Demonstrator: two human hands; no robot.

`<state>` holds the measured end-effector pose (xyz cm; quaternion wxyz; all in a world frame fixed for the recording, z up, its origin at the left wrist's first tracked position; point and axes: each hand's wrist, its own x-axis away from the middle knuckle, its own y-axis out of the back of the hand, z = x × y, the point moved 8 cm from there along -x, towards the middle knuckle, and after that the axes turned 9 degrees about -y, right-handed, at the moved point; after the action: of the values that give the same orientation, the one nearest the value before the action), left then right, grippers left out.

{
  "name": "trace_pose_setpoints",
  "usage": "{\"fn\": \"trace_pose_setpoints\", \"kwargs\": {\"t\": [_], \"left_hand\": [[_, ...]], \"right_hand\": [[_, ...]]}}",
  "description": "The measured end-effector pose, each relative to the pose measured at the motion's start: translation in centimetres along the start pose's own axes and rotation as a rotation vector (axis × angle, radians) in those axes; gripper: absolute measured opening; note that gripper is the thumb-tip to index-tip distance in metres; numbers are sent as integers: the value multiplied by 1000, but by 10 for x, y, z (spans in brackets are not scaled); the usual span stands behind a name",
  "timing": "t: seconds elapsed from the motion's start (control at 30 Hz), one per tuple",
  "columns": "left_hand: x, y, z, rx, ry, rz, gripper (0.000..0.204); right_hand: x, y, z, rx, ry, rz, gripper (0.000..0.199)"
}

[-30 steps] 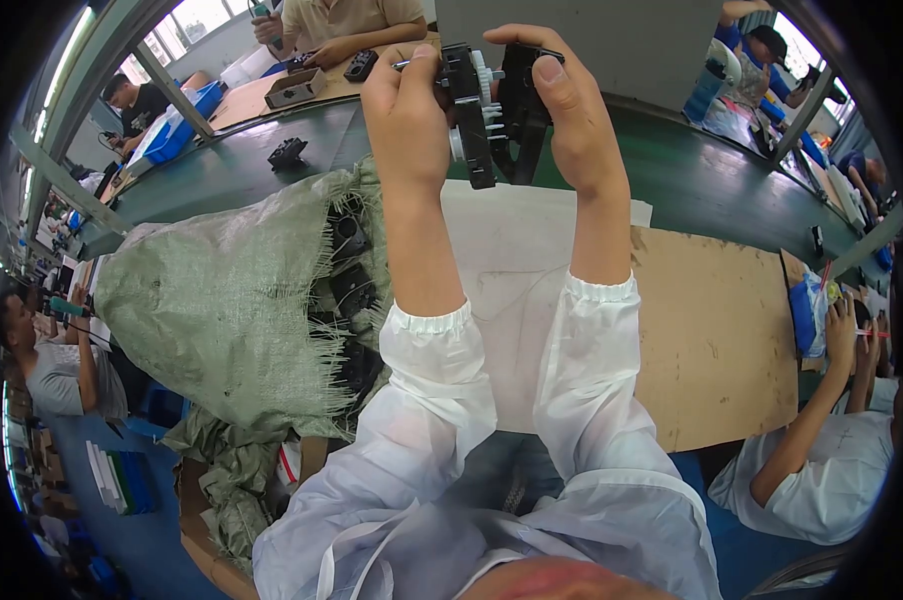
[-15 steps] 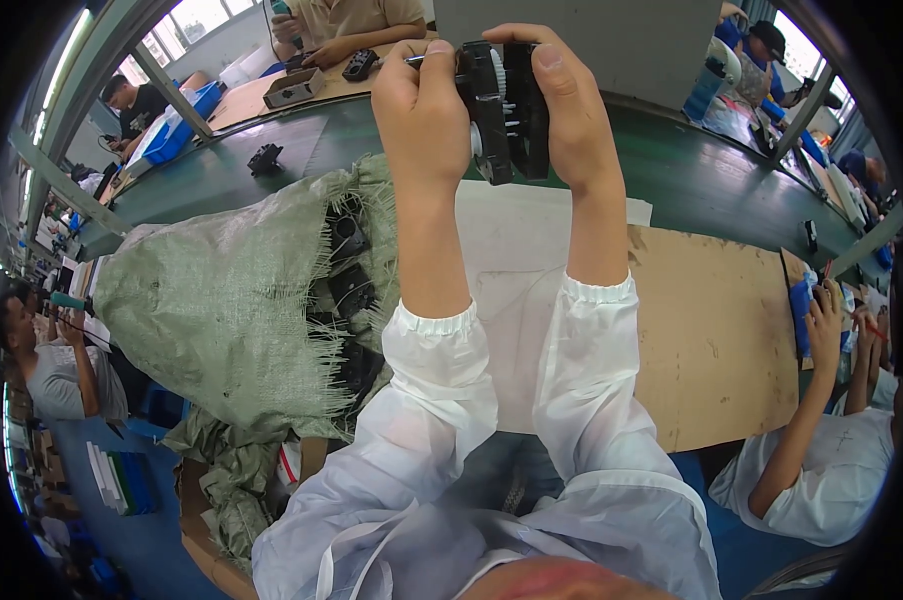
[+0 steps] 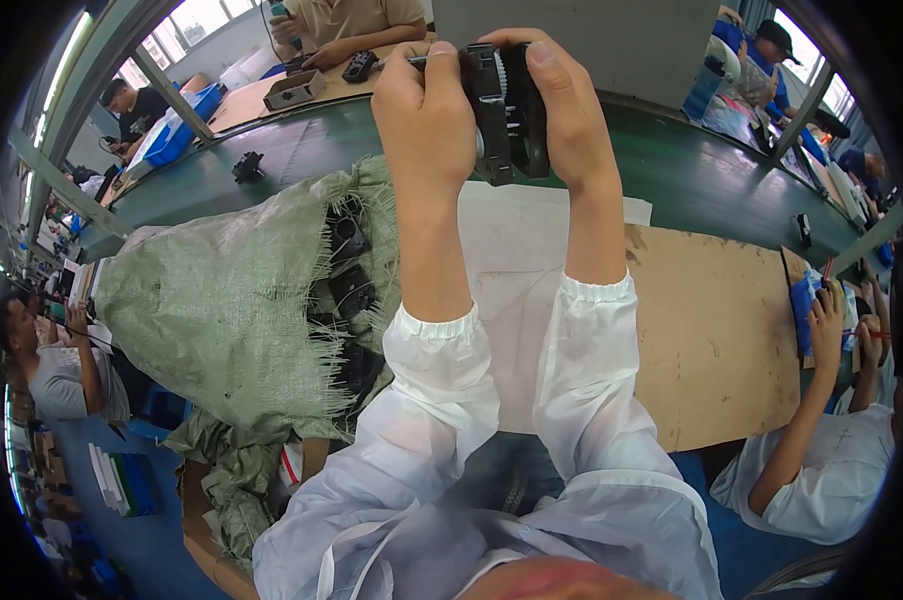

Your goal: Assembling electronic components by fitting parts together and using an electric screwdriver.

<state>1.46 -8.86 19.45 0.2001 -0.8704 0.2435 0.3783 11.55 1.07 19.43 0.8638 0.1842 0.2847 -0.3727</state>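
Note:
Both my hands are raised over the far side of the work surface, gripping a black plastic gear housing [image 3: 494,115] between them. My left hand [image 3: 427,115] is closed on its left part, thumb on top, and a thin metal rod shows by the thumb. My right hand [image 3: 577,115] wraps round the black right-hand part [image 3: 532,110]. White gear teeth [image 3: 503,75] and short pale pins show in the narrow gap between the two parts. The fingers under the housing are hidden.
A green woven sack [image 3: 222,290] with black parts [image 3: 350,285] at its mouth lies to the left. Cardboard [image 3: 712,340] covers the right side. Beyond runs a green conveyor belt [image 3: 662,150] carrying a black part [image 3: 249,167]. Co-workers sit across and on both sides.
The black parts on the belt have shifted left. My hands stay almost in place, with the housing tilted slightly differently. The co-worker's hands at the right have moved.

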Motion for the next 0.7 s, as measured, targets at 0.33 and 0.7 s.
{"fn": "trace_pose_setpoints", "kwargs": {"t": [0.33,0.7], "left_hand": [[0,0,14,-108,78,-6,30],[-1,-3,13,-132,38,7,32]], "right_hand": [[-2,3,-10,-44,2,-79,44],[-2,-1,-20,-125,-123,-77,45]]}}
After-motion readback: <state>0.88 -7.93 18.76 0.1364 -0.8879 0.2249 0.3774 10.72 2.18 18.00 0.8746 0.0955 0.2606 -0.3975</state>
